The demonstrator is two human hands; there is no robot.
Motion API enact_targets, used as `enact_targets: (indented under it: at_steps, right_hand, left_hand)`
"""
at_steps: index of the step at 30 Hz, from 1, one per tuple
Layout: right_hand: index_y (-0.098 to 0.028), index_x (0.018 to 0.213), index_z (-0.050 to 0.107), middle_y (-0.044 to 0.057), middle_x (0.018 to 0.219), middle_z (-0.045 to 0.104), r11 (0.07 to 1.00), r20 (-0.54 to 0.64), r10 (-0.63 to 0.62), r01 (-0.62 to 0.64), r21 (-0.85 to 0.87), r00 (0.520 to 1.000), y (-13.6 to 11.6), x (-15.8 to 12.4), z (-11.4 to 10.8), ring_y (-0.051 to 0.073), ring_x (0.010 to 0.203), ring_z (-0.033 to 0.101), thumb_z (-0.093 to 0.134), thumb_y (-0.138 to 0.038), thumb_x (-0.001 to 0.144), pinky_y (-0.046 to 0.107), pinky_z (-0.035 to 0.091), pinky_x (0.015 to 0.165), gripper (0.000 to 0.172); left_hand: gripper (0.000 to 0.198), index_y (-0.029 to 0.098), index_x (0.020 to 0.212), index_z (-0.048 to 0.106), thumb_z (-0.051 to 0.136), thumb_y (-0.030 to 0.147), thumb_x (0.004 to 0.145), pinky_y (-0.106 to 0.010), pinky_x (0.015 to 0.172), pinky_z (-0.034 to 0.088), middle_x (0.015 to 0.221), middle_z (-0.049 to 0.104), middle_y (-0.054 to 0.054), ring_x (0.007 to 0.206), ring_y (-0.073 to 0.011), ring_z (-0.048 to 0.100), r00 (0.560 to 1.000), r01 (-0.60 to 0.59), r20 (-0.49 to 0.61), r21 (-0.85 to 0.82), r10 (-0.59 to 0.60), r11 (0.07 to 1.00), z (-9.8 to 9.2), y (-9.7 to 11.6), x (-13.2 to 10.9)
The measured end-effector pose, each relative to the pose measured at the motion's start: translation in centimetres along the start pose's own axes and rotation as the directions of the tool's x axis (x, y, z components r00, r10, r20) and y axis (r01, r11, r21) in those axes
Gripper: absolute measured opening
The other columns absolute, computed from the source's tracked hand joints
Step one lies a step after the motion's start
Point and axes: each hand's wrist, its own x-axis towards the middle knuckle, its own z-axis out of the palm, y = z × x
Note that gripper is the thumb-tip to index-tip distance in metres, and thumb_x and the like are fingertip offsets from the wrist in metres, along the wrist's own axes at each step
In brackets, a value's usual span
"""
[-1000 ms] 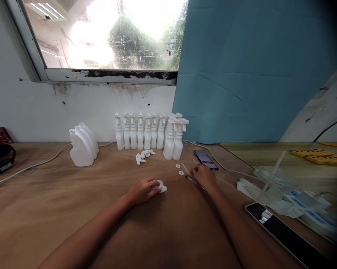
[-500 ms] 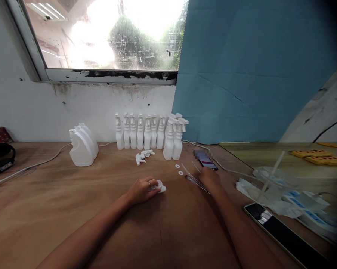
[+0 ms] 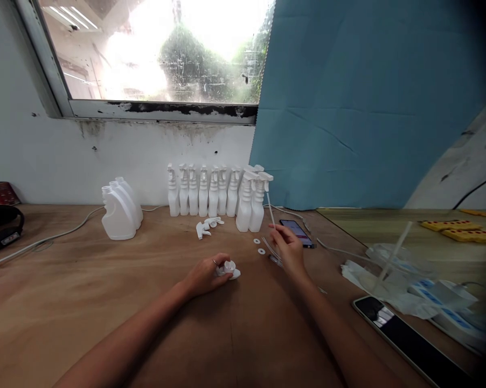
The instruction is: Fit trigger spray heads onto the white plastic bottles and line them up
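Note:
My left hand [image 3: 205,274] rests on the wooden table [image 3: 105,302], fingers closed on a white spray trigger head [image 3: 230,269]. Lifted a little off the table, my right hand [image 3: 288,249] pinches a thin clear dip tube [image 3: 269,209] that stands nearly upright. More clear tubes [image 3: 272,249] lie under that hand. Two small white washers [image 3: 259,246] lie just left of it. A row of several white spray bottles with trigger heads [image 3: 216,195] stands against the wall behind.
Capless white bottles [image 3: 120,210] stand at the left, and a loose trigger head [image 3: 206,226] lies near the row. A phone [image 3: 296,231] lies behind my right hand. A tablet [image 3: 404,337], plastic bags [image 3: 392,269] and cables lie to the right.
My right hand has drawn back from the phone and risen, lifting one clear tube upright. My left hand stays on the trigger head.

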Motion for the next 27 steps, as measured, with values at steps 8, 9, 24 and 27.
enact_targets:
  at_steps: [8,9,24,27]
  right_hand:
    - [-0.019,0.093,0.064,0.001,0.069,0.056,0.974,0.136,0.108,-0.132,0.184,0.985,-0.9,-1.8,2.0,0.013,0.06,0.051,0.059,-0.048,0.08,0.023,0.04,0.052,0.032]
    - [-0.019,0.094,0.064,-0.001,0.064,0.054,0.98,0.169,0.092,-0.119,0.161,0.981,-1.1,-1.9,1.9,0.013,0.057,0.05,0.058,-0.048,0.081,0.023,0.039,0.051,0.032]
    - [-0.018,0.074,0.06,-0.002,0.057,0.059,0.979,0.629,0.192,-0.189,-0.072,0.753,0.7,-2.7,2.6,0.013,0.052,0.055,0.062,-0.04,0.077,0.026,0.043,0.053,0.022]
    - [-0.018,0.079,0.059,0.001,0.067,0.065,0.939,0.548,0.177,-0.307,0.154,0.818,-0.7,-2.9,3.2,0.015,0.059,0.06,0.064,-0.044,0.076,0.03,0.048,0.061,0.027]
  left_hand:
    - [0.022,0.019,0.103,0.057,0.053,0.027,0.082,-0.023,0.074,0.045,0.095,0.062,-0.004,0.081,-0.0141,0.058,0.998,-0.056,0.007,-0.002,0.056,0.998,-0.2,0.4,0.3]
    - [0.022,0.02,0.103,0.058,0.054,0.026,0.082,-0.023,0.075,0.045,0.095,0.062,-0.004,0.081,-0.0142,0.058,0.998,-0.057,0.009,0.006,0.057,0.998,-0.2,0.4,0.3]
    - [0.023,0.022,0.107,0.059,0.049,0.028,0.088,-0.022,0.075,0.045,0.098,0.058,-0.004,0.08,-0.0129,0.058,0.988,-0.149,0.056,0.128,0.143,0.98,0.0,0.3,0.3]
    - [0.023,0.021,0.107,0.059,0.049,0.028,0.087,-0.022,0.075,0.045,0.098,0.058,-0.004,0.08,-0.0129,0.058,0.989,-0.143,0.051,0.108,0.138,0.984,0.1,0.4,0.3]
